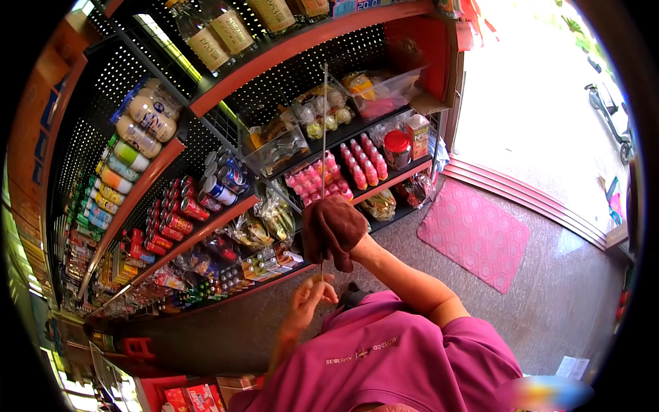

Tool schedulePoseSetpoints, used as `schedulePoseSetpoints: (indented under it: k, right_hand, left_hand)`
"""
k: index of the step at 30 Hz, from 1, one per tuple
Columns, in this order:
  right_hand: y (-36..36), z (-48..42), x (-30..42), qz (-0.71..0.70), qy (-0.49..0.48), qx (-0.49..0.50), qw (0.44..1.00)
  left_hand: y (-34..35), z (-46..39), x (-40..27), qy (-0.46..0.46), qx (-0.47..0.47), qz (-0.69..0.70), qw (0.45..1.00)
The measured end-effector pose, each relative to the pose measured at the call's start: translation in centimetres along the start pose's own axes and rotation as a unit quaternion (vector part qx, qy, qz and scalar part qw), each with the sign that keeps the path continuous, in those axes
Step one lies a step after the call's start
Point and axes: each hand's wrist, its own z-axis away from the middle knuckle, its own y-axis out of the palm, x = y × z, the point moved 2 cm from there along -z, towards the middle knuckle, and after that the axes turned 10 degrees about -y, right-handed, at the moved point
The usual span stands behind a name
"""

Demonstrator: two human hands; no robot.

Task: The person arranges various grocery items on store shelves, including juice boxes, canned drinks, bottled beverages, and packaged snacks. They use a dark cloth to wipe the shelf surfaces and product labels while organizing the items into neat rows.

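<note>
A thin metal rod (325, 129) stands out in front of me, pointing towards the shelves. My left hand (309, 298) pinches its near end between thumb and fingers. Around the rod's middle part is a dark brown cloth (334, 226), gripped by my right hand (360, 247). The cloth hides most of that hand's fingers. Beyond the cloth are packs of small pink bottles (316, 177) on a shelf, and a bagged item (380, 205) lies on the shelf below.
Shop shelves (396, 185) with cans (195, 208), jars and large bottles (216, 41) curve along the front and left. A pink mat (476, 232) lies on the floor at the right, by the sliding-door track (525, 203). Outside stands a scooter (610, 113). Red packages (206, 396) are behind me.
</note>
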Motion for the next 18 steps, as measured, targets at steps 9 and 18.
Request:
schedulePoseSetpoints:
  k: [9, 18]
  right_hand:
    - [-2.4, 2.7, 0.4, 0.26, -0.109, -0.278, 0.918]
    - [-5.0, 4.3, -4.0, 0.255, 0.127, -0.259, 0.923]
  left_hand:
    - [0.1, -1.8, 3.6, 0.061, 0.1, 0.084, 0.99]
    - [-7.2, -0.3, 8.2, 0.048, 0.052, 0.064, 0.995]
